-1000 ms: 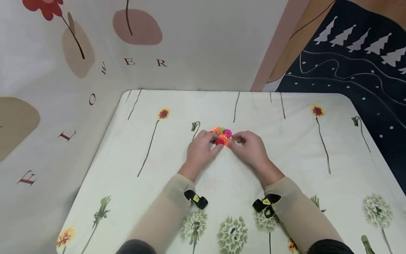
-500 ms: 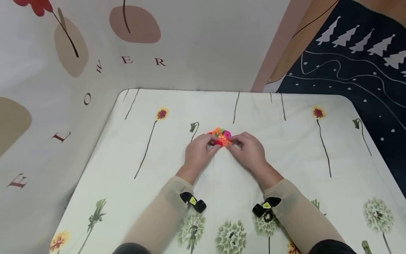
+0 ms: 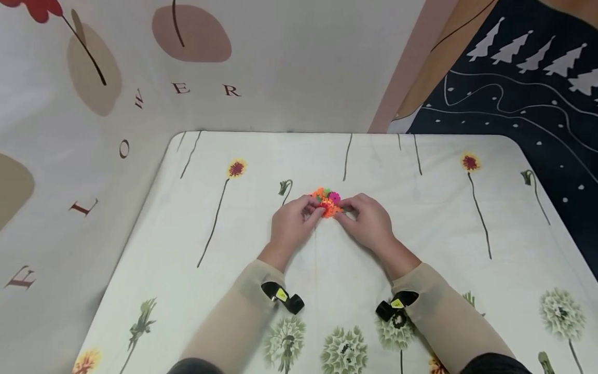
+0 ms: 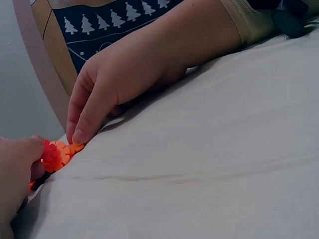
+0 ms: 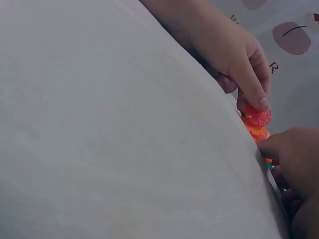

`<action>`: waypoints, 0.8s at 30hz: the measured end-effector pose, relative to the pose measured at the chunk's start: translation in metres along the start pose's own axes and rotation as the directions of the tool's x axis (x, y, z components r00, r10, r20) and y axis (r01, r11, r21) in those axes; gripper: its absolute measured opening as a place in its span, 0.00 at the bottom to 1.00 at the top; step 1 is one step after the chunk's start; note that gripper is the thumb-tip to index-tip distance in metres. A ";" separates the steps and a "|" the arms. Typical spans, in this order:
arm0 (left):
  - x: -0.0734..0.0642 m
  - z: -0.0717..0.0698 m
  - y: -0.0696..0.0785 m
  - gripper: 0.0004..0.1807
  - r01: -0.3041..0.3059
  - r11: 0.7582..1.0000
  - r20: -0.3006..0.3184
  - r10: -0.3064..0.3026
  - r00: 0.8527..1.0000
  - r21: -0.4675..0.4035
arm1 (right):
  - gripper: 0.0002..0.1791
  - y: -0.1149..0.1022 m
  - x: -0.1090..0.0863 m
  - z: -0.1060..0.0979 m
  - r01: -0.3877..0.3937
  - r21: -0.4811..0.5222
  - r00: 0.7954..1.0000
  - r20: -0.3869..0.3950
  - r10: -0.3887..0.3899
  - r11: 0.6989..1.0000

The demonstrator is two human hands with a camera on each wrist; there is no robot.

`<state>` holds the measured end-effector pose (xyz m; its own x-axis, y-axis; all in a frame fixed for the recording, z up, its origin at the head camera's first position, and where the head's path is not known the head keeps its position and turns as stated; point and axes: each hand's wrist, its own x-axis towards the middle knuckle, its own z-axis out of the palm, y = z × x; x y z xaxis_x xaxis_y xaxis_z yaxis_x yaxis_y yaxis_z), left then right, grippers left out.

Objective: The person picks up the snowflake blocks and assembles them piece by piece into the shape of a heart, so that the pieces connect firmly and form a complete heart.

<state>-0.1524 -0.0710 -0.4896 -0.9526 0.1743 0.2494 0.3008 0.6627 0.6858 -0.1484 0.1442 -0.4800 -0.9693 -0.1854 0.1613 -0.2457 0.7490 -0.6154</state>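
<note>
Both hands work at a small cluster of bright notched plastic discs on the table's far middle part. My left hand [image 3: 291,222] pinches a red notched disc [image 5: 259,117] between thumb and fingers. The right hand [image 3: 369,221] pinches an orange notched disc [image 4: 62,155] at its right edge, right against the red one. Just behind the fingers lie a magenta flower-shaped piece [image 3: 334,197], a green piece [image 3: 327,191] and orange pieces [image 3: 320,192]. The fingers partly hide the cluster in every view.
A white cloth with printed flowers covers the table [image 3: 420,218]. Behind it and on the left hangs a pale curtain [image 3: 289,78] with printed letters. Dark fabric with white trees [image 3: 514,98] is at the right. Each forearm wears a black wrist camera [image 3: 282,297].
The hands stay together over the cluster. The red disc shows less of its face beside the left fingers, and more orange shows between the hands. The head view has shifted slightly.
</note>
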 end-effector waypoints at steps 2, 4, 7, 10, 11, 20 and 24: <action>0.000 0.000 0.000 0.06 -0.001 1.000 0.002 0.001 1.000 0.001 | 0.15 0.000 0.000 0.000 -0.002 0.013 1.000 -0.004 0.002 1.000; 0.000 -0.001 0.001 0.06 -0.003 1.000 0.003 0.003 1.000 0.004 | 0.15 -0.001 0.000 0.000 -0.005 0.024 1.000 -0.012 0.005 1.000; 0.000 -0.001 0.001 0.07 0.001 1.000 0.008 -0.001 1.000 0.005 | 0.14 -0.001 0.000 0.001 -0.009 0.034 1.000 -0.020 0.010 0.999; -0.001 -0.001 0.001 0.07 0.019 1.000 0.018 -0.019 1.000 0.003 | 0.14 0.000 -0.001 0.003 -0.021 0.047 1.000 -0.019 0.022 0.999; -0.002 -0.001 0.001 0.07 0.026 1.000 0.021 -0.026 0.999 0.000 | 0.14 0.000 -0.001 0.003 -0.025 0.052 0.999 -0.020 0.027 0.998; -0.004 0.000 0.001 0.08 0.046 0.998 -0.002 -0.047 0.999 -0.038 | 0.10 0.001 -0.003 0.006 -0.032 0.164 0.996 -0.078 0.046 0.986; -0.002 -0.002 0.001 0.07 0.039 0.998 -0.005 -0.040 0.999 -0.050 | 0.10 0.000 -0.003 0.006 0.001 0.274 0.984 -0.170 0.047 0.962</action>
<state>-0.1506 -0.0719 -0.4885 -0.9635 0.1440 0.2257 0.2650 0.6321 0.7281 -0.1455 0.1408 -0.4848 -0.9646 -0.0393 0.2609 -0.2394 0.5459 -0.8029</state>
